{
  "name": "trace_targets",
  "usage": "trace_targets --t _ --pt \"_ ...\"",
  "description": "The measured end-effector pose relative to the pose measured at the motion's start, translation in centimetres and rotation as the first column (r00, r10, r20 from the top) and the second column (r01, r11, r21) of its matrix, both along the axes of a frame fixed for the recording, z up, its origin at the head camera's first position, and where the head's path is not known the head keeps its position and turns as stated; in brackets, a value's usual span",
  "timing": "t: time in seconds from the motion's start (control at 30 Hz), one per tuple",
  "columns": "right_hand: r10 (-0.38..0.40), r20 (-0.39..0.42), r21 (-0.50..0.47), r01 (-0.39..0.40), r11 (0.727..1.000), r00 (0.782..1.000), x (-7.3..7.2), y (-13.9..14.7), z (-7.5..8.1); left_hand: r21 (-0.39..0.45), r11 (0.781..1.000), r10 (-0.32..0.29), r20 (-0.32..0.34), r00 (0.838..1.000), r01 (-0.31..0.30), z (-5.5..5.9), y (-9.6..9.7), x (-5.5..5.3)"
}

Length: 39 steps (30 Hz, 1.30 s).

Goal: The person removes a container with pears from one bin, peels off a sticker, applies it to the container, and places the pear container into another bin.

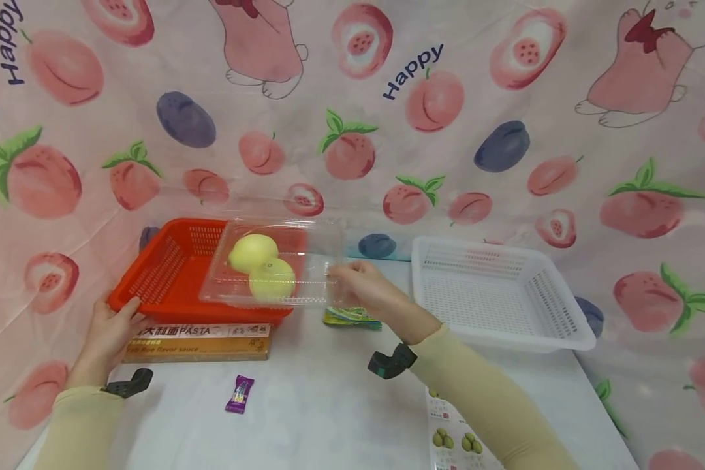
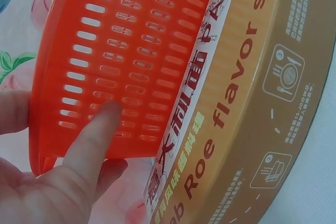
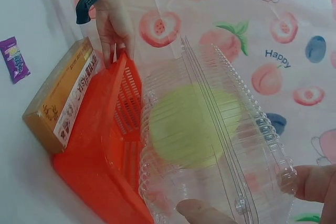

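Observation:
My right hand [image 1: 370,287] pinches the right end of a clear plastic clamshell container [image 1: 318,258], held over the right part of a red slotted basket [image 1: 167,274]. Two round yellow-green fruits [image 1: 255,252] show through the clear plastic, and the right wrist view shows yellow-green fruit [image 3: 191,124] within it. At the basket's front left corner, my left hand [image 1: 107,336] grips the rim. One finger [image 2: 92,142] lies along the slotted outer wall in the left wrist view. Against the basket's front side is a brown pasta box [image 1: 211,346].
A white slotted basket [image 1: 470,300] stands at the right back. A green packet [image 1: 352,318] lies between the baskets, and a small purple packet [image 1: 239,393] is in front. My right forearm partly covers a printed sheet [image 1: 446,444]. Behind hangs a fruit-patterned curtain [image 1: 305,130].

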State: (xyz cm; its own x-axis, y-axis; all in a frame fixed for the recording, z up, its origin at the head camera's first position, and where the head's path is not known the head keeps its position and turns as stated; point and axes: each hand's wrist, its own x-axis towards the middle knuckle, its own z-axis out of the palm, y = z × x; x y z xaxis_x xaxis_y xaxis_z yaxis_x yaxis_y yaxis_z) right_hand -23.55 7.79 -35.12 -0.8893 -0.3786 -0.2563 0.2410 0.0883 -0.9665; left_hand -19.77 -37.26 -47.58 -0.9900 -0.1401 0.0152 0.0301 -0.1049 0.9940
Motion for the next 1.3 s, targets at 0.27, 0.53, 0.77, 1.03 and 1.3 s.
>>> trace_targets --t 0.27,0.53,0.77,1.03,1.3 --pt "-0.034 -0.042 0.102 0.038 0.994 0.999 1.3 3.7 0.0 0.048 0.999 0.000 -0.013 1.000 0.001 -0.3 -0.1 0.3" --pt "-0.146 0.015 0.077 0.145 0.986 0.989 3.8 6.6 -0.1 0.070 0.998 0.004 -0.038 0.999 -0.001 -0.1 0.1 0.4" --pt "-0.172 0.018 0.049 0.170 0.984 0.985 5.9 9.2 -1.2 0.091 0.996 0.000 -0.058 0.998 0.005 -0.2 0.0 0.2" --pt "-0.173 0.028 0.091 0.170 0.981 0.985 8.3 11.4 -3.0 0.084 0.996 -0.004 -0.045 0.999 0.008 -0.2 0.1 0.1" --pt "-0.195 0.080 0.105 0.187 0.977 0.977 10.3 12.3 -5.1 0.060 0.998 0.002 -0.035 0.999 0.000 -0.2 0.1 0.1"
